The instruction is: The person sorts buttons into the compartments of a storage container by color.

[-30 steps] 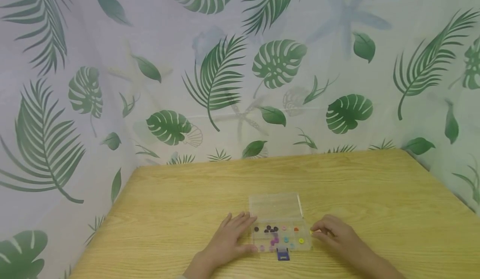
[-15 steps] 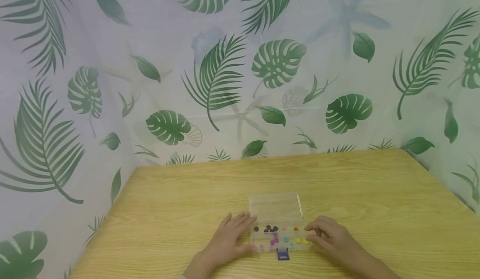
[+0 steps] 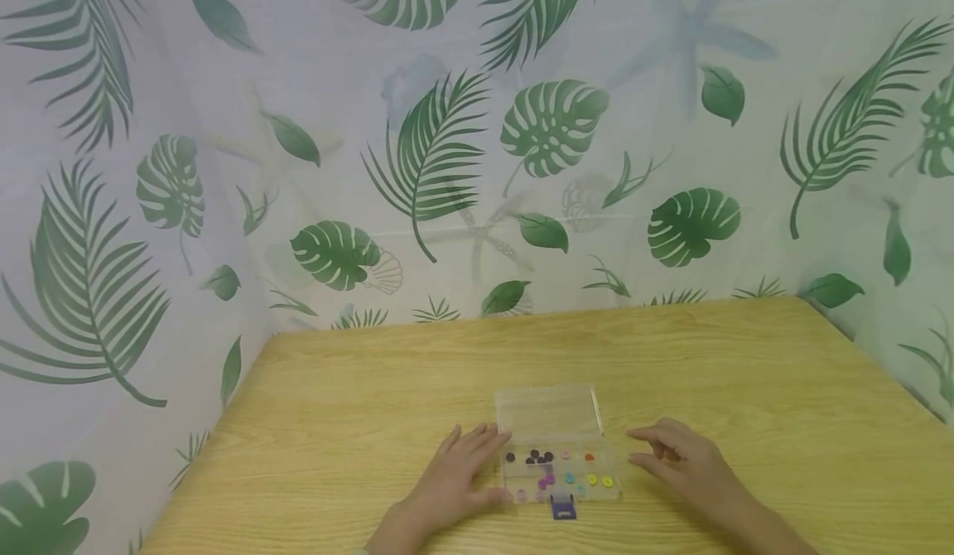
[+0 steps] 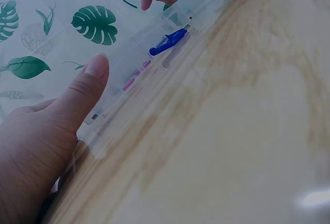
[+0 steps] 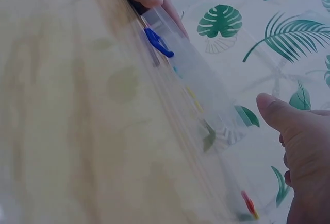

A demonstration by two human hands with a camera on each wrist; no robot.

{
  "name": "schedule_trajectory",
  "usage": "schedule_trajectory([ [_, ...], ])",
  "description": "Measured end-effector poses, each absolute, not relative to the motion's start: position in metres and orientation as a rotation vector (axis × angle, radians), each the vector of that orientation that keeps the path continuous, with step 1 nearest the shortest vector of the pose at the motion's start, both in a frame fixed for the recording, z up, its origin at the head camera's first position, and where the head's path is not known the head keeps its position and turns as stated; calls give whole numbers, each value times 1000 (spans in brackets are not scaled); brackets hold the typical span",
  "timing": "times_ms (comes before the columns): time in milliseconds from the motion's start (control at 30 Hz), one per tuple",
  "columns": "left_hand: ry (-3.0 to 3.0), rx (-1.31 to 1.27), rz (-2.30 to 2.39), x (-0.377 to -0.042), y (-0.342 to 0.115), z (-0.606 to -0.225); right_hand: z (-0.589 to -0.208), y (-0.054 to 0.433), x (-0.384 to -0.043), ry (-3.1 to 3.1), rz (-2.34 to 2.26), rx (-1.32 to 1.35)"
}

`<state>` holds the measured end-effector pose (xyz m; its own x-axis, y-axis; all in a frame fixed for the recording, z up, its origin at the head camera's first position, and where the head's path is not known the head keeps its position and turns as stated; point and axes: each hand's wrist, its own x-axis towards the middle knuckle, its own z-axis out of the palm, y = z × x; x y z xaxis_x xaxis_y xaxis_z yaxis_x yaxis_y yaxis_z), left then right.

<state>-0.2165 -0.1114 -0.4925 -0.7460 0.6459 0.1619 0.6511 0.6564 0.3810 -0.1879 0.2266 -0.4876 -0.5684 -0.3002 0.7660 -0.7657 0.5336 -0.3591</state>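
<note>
A clear plastic compartment box (image 3: 525, 470) sits on the table with its lid (image 3: 547, 412) raised behind it. Small round button-like pieces are sorted inside by colour; two yellow ones (image 3: 607, 482) occupy the front right compartment. My left hand (image 3: 456, 476) rests against the box's left end, fingers straight, thumb (image 4: 85, 92) near the front corner. To the right of the box, my right hand (image 3: 686, 460) is held apart from it. Its thumb and index finger are separated, with nothing visible between them. In the right wrist view the thumb (image 5: 276, 113) points toward the box.
A blue latch (image 3: 563, 507) hangs at the box's front edge. Red and yellow bits (image 5: 250, 205) lie beyond its right end in the right wrist view. The wooden table (image 3: 387, 389) meets a leaf-patterned curtain (image 3: 447, 190) at the back.
My right hand brought a yellow piece into the front right compartment, let go, and drew back to the right. Two yellow pieces now show there. The left hand has stayed in place.
</note>
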Motion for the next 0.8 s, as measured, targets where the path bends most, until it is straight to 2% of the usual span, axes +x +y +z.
schedule_trajectory([
  [200,-2850,-1114,-659,-216,-112,-492,-489,243,-192,-2126,900,817],
  [800,-2845,-1108,-622,-218,-112,-496,-484,283,-189,-2544,983,381],
])
